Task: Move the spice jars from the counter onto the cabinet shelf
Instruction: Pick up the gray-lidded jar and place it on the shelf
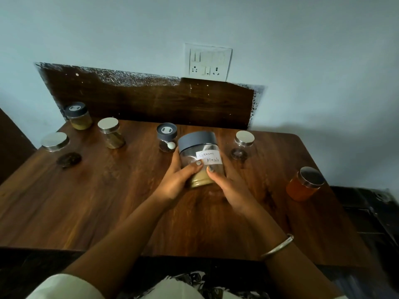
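A clear jar with a grey lid and a white "Garam Masala" label (199, 157) is held above the middle of the wooden counter (108, 201). My left hand (178, 180) wraps its left side and my right hand (230, 186) its right side, thumbs on the front. Yellowish powder fills its bottom. Other spice jars stand around: a grey-lidded one with yellow powder (78, 116), a steel-lidded one (111, 133), a steel-lidded one with dark contents (60, 148), a small grey-lidded one (166, 137), a steel-lidded one (242, 145) and an orange one (304, 184). No cabinet shelf is in view.
A dark wooden backboard (151, 100) rises behind the counter, with a white switch and socket plate (207, 62) on the wall above it. A dark object (371, 212) sits low to the right of the counter. The near half of the counter holds only my arms.
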